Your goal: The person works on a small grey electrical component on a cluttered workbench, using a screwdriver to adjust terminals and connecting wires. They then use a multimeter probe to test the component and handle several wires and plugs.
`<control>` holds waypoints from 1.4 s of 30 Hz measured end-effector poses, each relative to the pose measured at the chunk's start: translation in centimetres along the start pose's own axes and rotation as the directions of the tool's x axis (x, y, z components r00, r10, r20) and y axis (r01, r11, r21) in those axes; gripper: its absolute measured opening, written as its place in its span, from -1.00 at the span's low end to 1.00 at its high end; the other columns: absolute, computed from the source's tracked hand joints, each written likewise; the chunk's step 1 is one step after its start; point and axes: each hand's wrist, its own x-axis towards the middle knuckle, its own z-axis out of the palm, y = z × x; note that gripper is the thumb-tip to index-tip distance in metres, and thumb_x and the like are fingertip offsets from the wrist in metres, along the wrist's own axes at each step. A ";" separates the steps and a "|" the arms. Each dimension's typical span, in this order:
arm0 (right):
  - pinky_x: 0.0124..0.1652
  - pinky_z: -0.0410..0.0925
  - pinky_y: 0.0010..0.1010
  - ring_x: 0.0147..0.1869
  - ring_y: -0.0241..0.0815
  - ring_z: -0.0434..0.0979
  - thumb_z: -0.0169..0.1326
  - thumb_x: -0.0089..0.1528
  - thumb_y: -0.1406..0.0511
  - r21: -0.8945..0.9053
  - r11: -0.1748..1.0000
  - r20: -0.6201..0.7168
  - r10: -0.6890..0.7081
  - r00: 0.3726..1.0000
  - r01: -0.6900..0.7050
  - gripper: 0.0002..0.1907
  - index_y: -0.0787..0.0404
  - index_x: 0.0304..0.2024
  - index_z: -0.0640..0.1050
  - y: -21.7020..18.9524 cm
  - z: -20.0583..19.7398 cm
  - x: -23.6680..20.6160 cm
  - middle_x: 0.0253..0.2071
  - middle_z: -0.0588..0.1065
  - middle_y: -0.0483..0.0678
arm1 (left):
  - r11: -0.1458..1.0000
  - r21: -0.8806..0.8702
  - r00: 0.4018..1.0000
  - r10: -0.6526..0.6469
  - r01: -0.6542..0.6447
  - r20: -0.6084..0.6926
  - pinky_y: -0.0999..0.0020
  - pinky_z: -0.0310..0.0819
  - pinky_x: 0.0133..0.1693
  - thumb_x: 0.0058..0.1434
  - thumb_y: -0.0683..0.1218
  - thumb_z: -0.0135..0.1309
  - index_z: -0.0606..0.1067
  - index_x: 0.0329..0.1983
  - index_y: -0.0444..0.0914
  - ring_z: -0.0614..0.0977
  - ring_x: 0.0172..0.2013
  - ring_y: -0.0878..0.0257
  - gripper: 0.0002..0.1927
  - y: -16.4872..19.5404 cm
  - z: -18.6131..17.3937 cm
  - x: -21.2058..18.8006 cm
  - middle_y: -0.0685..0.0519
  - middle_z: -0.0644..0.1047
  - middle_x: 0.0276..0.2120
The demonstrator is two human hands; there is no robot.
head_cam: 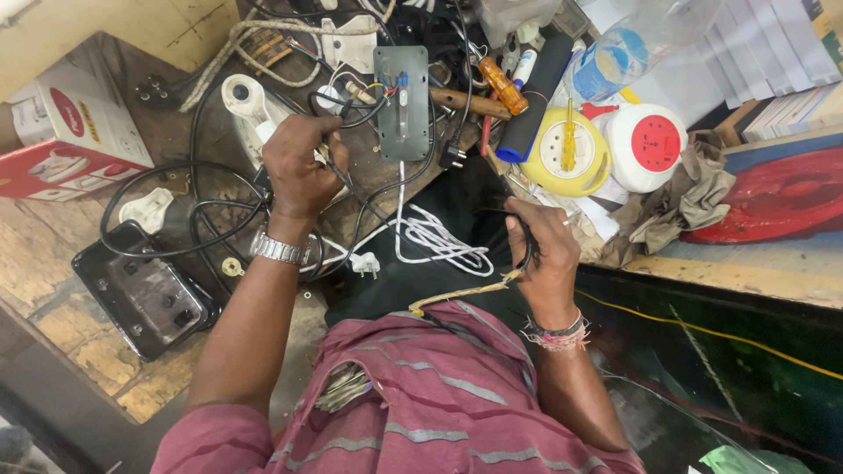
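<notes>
Left hand (299, 171): grip closed on a thin black lead over the white clothes iron (250, 110), far left. Right hand (544, 259): grip closed on a black cable and frayed braided cord (461, 294). Opened grey switch box (401, 92) wired, uncovered; reassembly outstanding. Cluttered tabletop (53, 254).

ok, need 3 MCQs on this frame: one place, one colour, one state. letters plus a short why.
1. Where is the wristwatch?
A. left wrist
B. right wrist
C. on the bench

2. What colour is the socket face of the white extension reel?
A. blue
B. red
C. green

3. How is the right hand?
A. flat and open
B. closed on a black cable
C. out of view

Key: 1 A, the metal band sits on the left arm; 2 B, its round centre is red; 3 B, the fingers curl around the cable.
</notes>
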 end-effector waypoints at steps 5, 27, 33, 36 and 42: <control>0.01 0.41 -0.25 0.00 0.03 0.59 0.17 0.34 0.44 -0.005 1.000 0.005 -0.006 1.000 0.006 -0.78 0.30 0.04 0.57 0.1 0.0 -0.1 -0.10 0.60 0.06 | 1.000 -0.006 1.000 0.002 -0.002 0.008 0.10 0.50 -0.20 0.13 -0.30 0.17 0.57 -0.19 -0.27 0.61 -0.28 -0.06 -0.81 0.0 0.0 0.0 -0.09 0.55 -0.35; 0.02 0.40 -0.26 0.01 0.03 0.59 0.16 0.35 0.42 -0.003 1.000 0.014 0.002 1.000 -0.002 -0.77 0.30 0.06 0.57 0.2 0.1 -0.2 -0.09 0.61 0.06 | 1.000 0.012 0.994 0.003 -0.002 -0.105 0.16 0.48 -0.25 0.17 -0.33 0.17 0.57 -0.16 -0.30 0.60 -0.31 0.02 -0.82 0.5 -0.1 -0.2 -0.07 0.57 -0.32; 0.06 0.40 -0.24 0.01 0.01 0.60 0.16 0.36 0.42 -0.001 1.000 0.027 0.008 1.000 -0.007 -0.78 0.29 0.06 0.58 0.7 0.3 -0.2 -0.09 0.61 0.06 | 0.954 0.001 0.945 0.298 -0.301 0.135 0.15 0.48 -0.23 0.01 -0.22 0.23 0.55 -0.16 -0.27 0.58 -0.27 0.02 -0.71 1.0 -0.3 0.0 -0.04 0.54 -0.28; 0.03 0.41 -0.28 0.00 0.01 0.60 0.18 0.36 0.39 0.001 1.000 0.022 -0.003 1.000 0.003 -0.78 0.28 0.06 0.58 0.7 0.6 0.1 -0.09 0.61 0.06 | 0.936 0.060 0.918 0.326 -0.347 0.227 0.17 0.48 -0.22 -0.06 -0.16 0.25 0.54 -0.11 -0.29 0.55 -0.25 0.03 -0.61 1.2 -0.7 0.2 -0.03 0.52 -0.26; 0.04 0.39 -0.26 0.00 0.03 0.58 0.21 0.33 0.37 0.033 0.999 0.028 -0.011 1.000 0.010 -0.76 0.28 0.04 0.59 0.5 0.1 -0.3 -0.08 0.60 0.07 | 0.941 0.100 0.935 0.303 -0.324 0.185 0.18 0.47 -0.21 0.03 -0.17 0.26 0.54 -0.09 -0.26 0.53 -0.25 0.06 -0.66 1.7 -0.1 0.4 0.01 0.48 -0.27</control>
